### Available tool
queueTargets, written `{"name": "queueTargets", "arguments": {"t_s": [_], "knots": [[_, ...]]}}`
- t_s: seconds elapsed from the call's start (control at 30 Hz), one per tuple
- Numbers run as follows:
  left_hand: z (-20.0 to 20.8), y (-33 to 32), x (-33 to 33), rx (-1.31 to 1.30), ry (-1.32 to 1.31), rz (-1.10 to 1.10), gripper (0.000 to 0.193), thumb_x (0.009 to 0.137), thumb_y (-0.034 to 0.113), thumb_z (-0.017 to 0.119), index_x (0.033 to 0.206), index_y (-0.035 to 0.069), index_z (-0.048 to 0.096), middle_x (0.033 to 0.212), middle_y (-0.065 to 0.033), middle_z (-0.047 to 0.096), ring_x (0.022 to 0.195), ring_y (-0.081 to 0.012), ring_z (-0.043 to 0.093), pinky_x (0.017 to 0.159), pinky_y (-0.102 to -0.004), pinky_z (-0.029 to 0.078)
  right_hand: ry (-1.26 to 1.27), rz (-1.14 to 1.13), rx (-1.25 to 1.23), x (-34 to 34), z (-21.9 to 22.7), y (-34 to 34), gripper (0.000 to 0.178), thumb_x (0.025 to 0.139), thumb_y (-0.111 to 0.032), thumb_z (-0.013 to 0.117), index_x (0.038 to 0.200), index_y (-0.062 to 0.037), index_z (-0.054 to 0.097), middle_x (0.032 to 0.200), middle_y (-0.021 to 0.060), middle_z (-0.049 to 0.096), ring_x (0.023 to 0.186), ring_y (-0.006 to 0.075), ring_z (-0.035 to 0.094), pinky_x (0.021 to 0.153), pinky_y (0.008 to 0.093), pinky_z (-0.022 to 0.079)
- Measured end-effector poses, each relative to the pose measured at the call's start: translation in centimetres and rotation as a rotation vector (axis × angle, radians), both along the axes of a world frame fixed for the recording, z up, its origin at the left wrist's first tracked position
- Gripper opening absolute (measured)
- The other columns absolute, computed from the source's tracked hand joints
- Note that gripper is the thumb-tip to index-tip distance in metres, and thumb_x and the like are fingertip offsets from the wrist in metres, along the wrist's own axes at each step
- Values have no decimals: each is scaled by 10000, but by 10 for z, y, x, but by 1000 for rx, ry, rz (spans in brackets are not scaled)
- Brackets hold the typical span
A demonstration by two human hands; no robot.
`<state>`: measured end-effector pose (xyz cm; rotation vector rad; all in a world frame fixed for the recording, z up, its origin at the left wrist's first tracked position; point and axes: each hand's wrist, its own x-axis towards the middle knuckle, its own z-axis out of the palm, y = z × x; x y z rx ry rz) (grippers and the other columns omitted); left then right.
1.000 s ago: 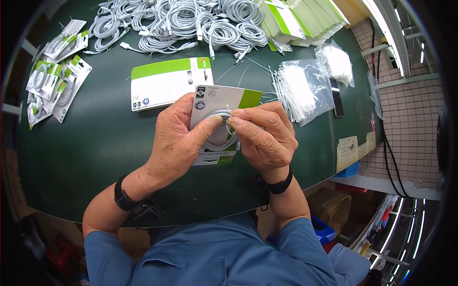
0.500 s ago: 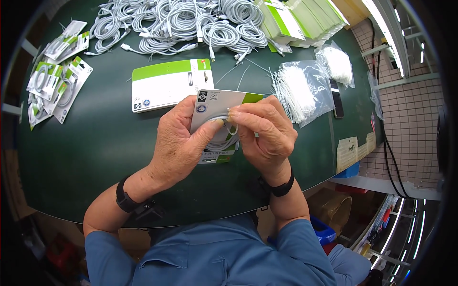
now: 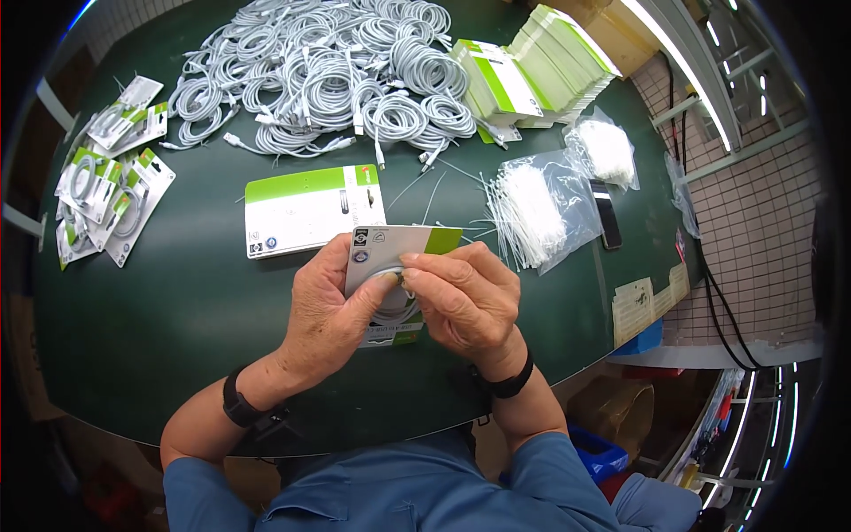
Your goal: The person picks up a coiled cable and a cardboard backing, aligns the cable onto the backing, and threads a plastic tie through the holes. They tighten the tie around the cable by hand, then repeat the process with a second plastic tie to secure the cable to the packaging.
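Over the near middle of the table, my left hand (image 3: 324, 306) grips a white and green packaging card (image 3: 390, 241), its thumb pressed on a coiled light grey cable (image 3: 397, 314) that lies against the card. At the top of the coil, the fingers of my right hand (image 3: 474, 301) are pinched together on a thin white strip that looks like a cable tie; most of it is hidden by the fingertips. Just beyond my hands lies a stack of flat cards (image 3: 306, 217) of the same kind.
Coiled grey cables (image 3: 328, 84) are heaped at the back. Card stacks (image 3: 545, 75) stand at the far right. White cable ties (image 3: 532, 208) lie on a plastic bag, near a second bag (image 3: 605, 146) and a phone (image 3: 606, 215). Carded cables (image 3: 115, 199) are piled at left.
The whole scene sits lower in the picture, hands included. My right fingertips have closed in at the coil, and the thin white loop seen before is now mostly hidden. My left hand keeps its grip.
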<state>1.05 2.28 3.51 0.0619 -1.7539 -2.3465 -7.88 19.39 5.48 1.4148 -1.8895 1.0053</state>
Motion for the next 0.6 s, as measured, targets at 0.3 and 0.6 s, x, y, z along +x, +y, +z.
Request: {"name": "queueTargets", "arguments": {"t_s": [0.3,0.6], "knots": [[-1,-4,4,-81,17,-6,290,1002,39,694,1277,-25,630,1160,-86,736,1035,-119,686,918,-287,573,-240,-3,78,-2,13,3,286,786,30,842,1047,-80,796,897,64,725,744,220,647,613,315,516],[11,-4,-1,41,-32,-93,339,999,22,691,1320,-37,599,1192,-105,730,1042,-139,699,919,-290,574,-595,30,-226,-18,20,27,183,880,48,780,1056,-2,761,905,79,721,791,129,657,730,270,540]]}}
